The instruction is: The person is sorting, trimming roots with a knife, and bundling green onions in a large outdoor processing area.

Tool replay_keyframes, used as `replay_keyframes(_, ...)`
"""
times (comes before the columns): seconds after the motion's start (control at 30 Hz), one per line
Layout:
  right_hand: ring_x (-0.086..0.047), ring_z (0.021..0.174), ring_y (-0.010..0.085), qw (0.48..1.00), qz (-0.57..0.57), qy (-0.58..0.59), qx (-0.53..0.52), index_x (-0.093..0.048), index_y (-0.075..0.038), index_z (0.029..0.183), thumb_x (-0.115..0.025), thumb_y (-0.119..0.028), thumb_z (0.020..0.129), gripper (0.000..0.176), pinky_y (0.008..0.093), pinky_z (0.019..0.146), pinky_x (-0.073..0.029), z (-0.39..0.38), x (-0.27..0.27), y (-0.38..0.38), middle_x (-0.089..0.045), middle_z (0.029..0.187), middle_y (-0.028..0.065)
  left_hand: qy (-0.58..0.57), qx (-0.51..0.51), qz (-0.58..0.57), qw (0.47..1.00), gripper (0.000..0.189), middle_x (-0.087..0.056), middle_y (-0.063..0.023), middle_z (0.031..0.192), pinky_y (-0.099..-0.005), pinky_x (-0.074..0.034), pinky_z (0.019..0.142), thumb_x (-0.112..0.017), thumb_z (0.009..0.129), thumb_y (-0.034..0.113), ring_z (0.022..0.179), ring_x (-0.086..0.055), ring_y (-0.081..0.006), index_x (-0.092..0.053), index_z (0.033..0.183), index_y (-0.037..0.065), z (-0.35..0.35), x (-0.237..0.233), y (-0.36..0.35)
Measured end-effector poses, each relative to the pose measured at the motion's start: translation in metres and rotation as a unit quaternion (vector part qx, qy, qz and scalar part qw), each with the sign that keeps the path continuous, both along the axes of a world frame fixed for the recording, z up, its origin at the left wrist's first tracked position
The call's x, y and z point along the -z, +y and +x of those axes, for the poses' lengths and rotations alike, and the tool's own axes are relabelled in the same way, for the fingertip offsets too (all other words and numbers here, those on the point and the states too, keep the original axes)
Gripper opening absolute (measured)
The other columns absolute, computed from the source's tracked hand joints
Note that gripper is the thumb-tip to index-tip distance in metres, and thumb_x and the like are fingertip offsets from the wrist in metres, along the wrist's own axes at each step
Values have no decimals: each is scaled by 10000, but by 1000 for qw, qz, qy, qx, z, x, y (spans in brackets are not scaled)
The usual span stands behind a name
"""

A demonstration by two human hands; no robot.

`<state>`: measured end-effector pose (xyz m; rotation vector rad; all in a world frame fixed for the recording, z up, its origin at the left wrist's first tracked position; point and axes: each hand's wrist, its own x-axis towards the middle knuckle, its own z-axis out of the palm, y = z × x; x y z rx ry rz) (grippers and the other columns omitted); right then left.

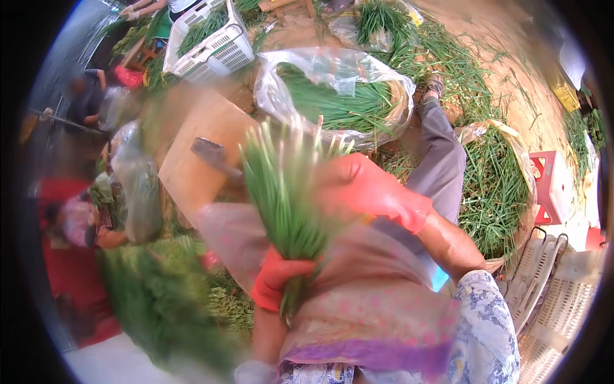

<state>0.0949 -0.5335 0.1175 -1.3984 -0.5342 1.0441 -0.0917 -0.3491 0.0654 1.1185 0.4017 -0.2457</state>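
Observation:
My left hand [278,278], in a red glove, is wrapped round the lower part of a bunch of green stalks [281,205]. The bunch stands upright over my lap, its pale ends pointing up. My right hand [342,185], also in a red glove, lies against the upper right side of the bunch; its fingers are blurred and partly hidden. Left of the bunch is a wooden board [204,147] with a dark flat metal piece [209,150] over it. A stained apron [371,307] covers my lap.
Ahead is a clear plastic bag [307,64] of green stalks. A white crate [217,51] stands at the upper left. At right are a sack of loose greens [492,198] and a red crate [547,185]. Other people [83,221] sit at the left. Blurred greens [160,301] lie lower left.

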Motion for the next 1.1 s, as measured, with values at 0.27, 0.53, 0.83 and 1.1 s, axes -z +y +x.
replay_keyframes(0.27,-630,747,44,950,-43,-291,103,-718,-12,929,-663,-79,923,88,236,636,-498,-1,5,-21,-696,763,-28,-9,-64,-165,984,635,-635,-83,912,-303,-458,603,-745,672,37,696,-588,-187,-584,1284,-4,-2,-1,-16)
replay_keyframes(0.53,-691,859,395,718,-425,-540,112,-687,-43,1043,-641,-146,893,188,480,763,-551,68,32,-89,-721,920,169,11,-39,-39,998,585,-645,-56,908,-300,-486,622,-744,711,-7,719,-602,-165,-595,1277,18,-4,-4,-1)
replay_keyframes(0.83,-663,856,431,815,-77,-575,-8,-631,-32,1085,-694,-145,838,279,509,744,-533,7,-9,-11,-673,873,221,5,-3,119,993,578,-672,-24,1102,-316,-540,795,-794,739,-19,972,-644,-148,-617,1285,46,1,10,11)
replay_keyframes(1.1,-678,859,427,929,-81,-351,-88,-654,-10,1062,-740,-168,826,297,483,733,-536,3,1,-11,-692,885,226,41,16,106,993,614,-671,-38,1174,-336,-520,917,-777,728,-49,1062,-635,-161,-610,1312,40,3,8,12)
